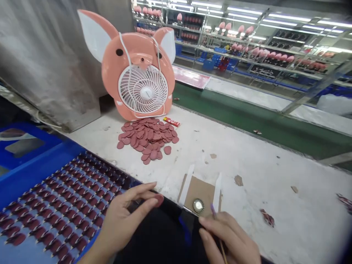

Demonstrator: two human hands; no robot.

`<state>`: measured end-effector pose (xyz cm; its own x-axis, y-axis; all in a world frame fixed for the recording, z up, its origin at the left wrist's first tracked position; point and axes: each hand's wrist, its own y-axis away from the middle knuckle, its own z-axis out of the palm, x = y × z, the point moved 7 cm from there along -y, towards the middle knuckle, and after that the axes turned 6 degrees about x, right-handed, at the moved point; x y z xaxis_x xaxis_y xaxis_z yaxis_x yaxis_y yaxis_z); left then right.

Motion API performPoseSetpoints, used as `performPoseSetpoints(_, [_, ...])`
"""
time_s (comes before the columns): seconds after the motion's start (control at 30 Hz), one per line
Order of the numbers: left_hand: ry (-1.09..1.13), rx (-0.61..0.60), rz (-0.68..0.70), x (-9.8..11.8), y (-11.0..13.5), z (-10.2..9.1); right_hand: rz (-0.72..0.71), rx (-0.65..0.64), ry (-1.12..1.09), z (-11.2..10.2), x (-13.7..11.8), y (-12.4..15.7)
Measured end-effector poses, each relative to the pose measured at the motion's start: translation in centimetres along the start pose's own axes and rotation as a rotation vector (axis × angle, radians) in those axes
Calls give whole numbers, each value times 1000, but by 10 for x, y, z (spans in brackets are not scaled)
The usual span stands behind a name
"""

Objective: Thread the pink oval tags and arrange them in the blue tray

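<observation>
My left hand (125, 216) pinches a small dark-red disc (158, 199) between thumb and fingers, just off the table's front edge. In my right hand (229, 234) is a thin brush (213, 211) with a purple upper end and a wooden-looking stick. Close by that hand a small bottle cap (198, 206) with something white in it rests on a cardboard piece (202, 187), held by two white tape strips. Farther back lies a loose pile of similar red discs (150, 137).
Behind the pile stands a pink pig-shaped fan (143, 77). A blue tray (55, 205) at left holds rows of dark-red pieces. Scraps (267, 217) dot the white table (242, 154); a green belt (233, 117) runs beyond it. A metal box (55, 66) stands at the left.
</observation>
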<state>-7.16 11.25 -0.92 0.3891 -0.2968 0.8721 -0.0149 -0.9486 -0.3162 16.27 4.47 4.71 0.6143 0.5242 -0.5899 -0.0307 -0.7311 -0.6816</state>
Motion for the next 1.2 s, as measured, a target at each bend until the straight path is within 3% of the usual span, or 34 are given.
performPoseSetpoints(0.07, [317,-77,-282,11,5,26,94,-62,-132,9,0,-7])
performPoseSetpoints(0.13, [541,-135,-459,22,10,46,176,-105,-222,16,4,-13])
performPoseSetpoints(0.23, [666,-233,-557,30,15,65,296,-141,-324,21,12,-16])
performPoseSetpoints(0.3, [691,-253,-535,31,19,70,449,-128,-435,21,19,-11])
performPoseSetpoints(0.4, [602,-138,-291,34,20,65,848,-42,-723,26,29,10])
performPoseSetpoints(0.5, [441,-18,163,53,21,54,1112,28,-950,36,24,32])
performPoseSetpoints(0.57, [368,18,428,65,26,49,1157,54,-1033,43,20,40])
performPoseSetpoints(0.63, [300,27,589,68,31,46,1166,65,-1096,50,17,46])
performPoseSetpoints(0.8, [203,-57,662,57,41,47,1157,51,-1095,55,17,56])
performPoseSetpoints(0.9, [225,-86,465,54,40,51,1042,34,-903,41,23,51])
performPoseSetpoints(1.0, [422,56,-102,35,33,52,806,59,-655,14,35,37])
performPoseSetpoints(1.07, [608,110,-498,21,37,60,563,32,-455,-1,39,27])
performPoseSetpoints(1.13, [762,52,-745,14,40,74,343,-20,-267,-8,40,21])
performPoseSetpoints(1.2, [876,-48,-844,12,40,83,234,-65,-153,-8,43,19])
